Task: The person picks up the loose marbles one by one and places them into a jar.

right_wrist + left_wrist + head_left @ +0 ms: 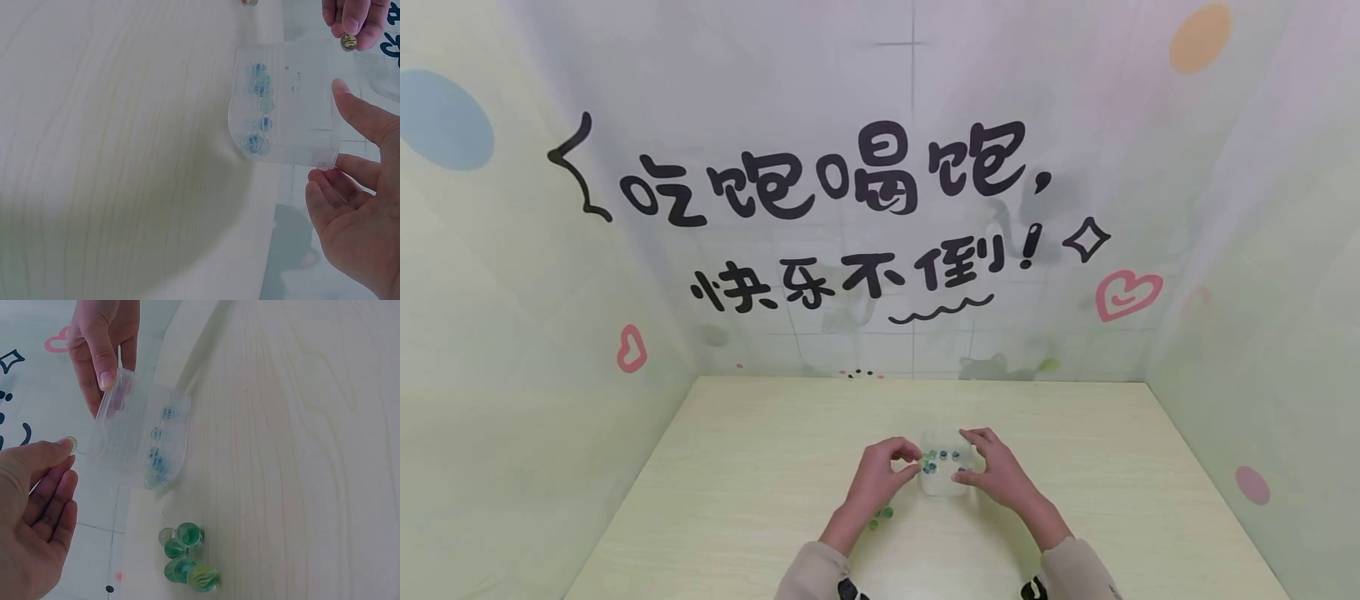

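Observation:
A clear plastic container [946,485] stands on the table with several blue-and-clear marbles [266,123] at its bottom. My right hand [1003,475] grips it near the rim, thumb on one side and fingers on the other. Between the thumb and fingertips of my left hand [878,475] is a yellow-streaked glass marble [349,42], held just outside the container's left side, near the top. Nearer to me, below the left hand, several green and clear marbles [189,534] lie grouped on the table. In the head view the pinched marble is mostly covered by fingers.
The pale wood-grain table [722,500] ends at a back wall [850,67] printed with large dark characters and hearts. Side walls [1247,333] rise along its left and right edges. A beige sleeve [812,571] covers the left forearm.

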Demonstrator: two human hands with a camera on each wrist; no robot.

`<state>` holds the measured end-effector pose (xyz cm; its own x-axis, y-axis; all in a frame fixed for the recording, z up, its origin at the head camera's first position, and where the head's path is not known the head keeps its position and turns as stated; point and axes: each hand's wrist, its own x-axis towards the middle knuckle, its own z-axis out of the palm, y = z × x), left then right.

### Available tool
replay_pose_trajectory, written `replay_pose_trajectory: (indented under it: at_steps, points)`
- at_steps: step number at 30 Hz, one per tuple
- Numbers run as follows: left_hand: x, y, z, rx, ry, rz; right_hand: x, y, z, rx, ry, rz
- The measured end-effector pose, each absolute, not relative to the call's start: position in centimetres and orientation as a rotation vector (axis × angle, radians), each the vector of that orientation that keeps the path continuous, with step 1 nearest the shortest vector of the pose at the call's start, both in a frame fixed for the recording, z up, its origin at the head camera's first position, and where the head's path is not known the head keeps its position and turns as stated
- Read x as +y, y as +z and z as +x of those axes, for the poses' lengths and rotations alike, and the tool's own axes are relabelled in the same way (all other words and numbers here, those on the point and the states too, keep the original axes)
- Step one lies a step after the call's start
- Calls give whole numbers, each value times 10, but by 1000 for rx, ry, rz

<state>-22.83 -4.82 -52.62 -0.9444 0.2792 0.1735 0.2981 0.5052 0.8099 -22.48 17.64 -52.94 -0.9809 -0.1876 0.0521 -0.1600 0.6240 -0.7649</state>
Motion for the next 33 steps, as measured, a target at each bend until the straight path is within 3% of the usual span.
replay_pose_trajectory:
  at_steps: [15, 33]
  points:
    - [-42, -530, -230, -2736, -1404, -531, 176, -529, -225, 2812, -1321, -328]
    - [-74, -532, -223, -2778, -1377, -455, 176, -530, -225, 2803, -1319, -309]
